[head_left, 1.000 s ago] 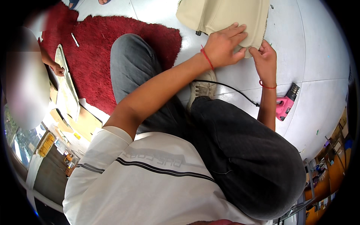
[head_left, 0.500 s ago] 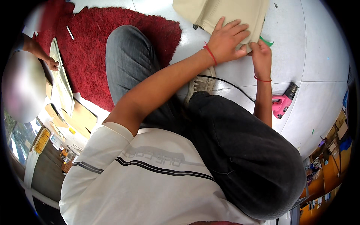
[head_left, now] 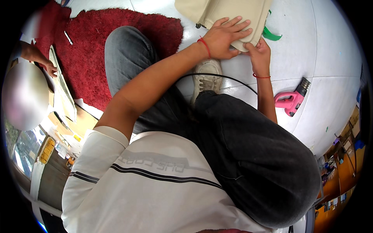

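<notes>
A beige leather-like covered panel with stitched seams lies on the floor at the top of the view, its far part cut off by the frame. My left hand presses flat on its near part, fingers spread. At the panel's near right corner, my right hand is closed, with thumb and fingers pinching the edge. What lies under that corner is hidden. A strip of green material sticks out beside the panel's right edge.
A pink heat gun lies right of my right forearm; a black cable crosses my shoe. On the left are a red shaggy rug and another person's hand on a long pale panel. Cluttered shelves stand far right.
The view has shifted slightly. More of the green strip shows beside the panel now. My left hand stays flat on the panel and my right hand keeps its pinch at the corner.
</notes>
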Tool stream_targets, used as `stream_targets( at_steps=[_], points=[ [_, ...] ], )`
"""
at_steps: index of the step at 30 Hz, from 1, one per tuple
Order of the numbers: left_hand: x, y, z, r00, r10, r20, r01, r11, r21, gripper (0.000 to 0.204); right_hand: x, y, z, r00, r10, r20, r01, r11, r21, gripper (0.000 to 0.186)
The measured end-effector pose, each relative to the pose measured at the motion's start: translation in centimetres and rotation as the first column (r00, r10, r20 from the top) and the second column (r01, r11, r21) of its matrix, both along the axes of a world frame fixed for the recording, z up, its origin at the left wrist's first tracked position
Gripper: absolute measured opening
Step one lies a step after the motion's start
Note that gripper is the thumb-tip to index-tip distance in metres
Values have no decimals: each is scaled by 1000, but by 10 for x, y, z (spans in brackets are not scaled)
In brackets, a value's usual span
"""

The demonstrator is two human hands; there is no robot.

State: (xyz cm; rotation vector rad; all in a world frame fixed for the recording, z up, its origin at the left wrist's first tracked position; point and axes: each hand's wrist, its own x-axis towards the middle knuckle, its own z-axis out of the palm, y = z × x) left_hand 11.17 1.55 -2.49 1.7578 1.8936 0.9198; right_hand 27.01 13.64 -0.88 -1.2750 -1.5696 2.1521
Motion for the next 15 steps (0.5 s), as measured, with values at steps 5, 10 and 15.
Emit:
stream_targets(
  at_steps=[5, 10, 15],
  points=[
    [2, 1, -1, 998, -7, 68, 3, 998, 59, 79, 12, 10, -12, 999, -3, -34, 5, 997, 81, 38],
    [0, 1, -13, 999, -11, 44, 8, 998, 67, 77, 14, 8, -14, 999, -18, -46, 18, 1000, 11, 39],
    [3, -3, -3, 995, -14, 103, 10, 999, 46, 79, 2, -14, -5, 996, -52, -69, 60, 991, 123, 41]
  ],
)
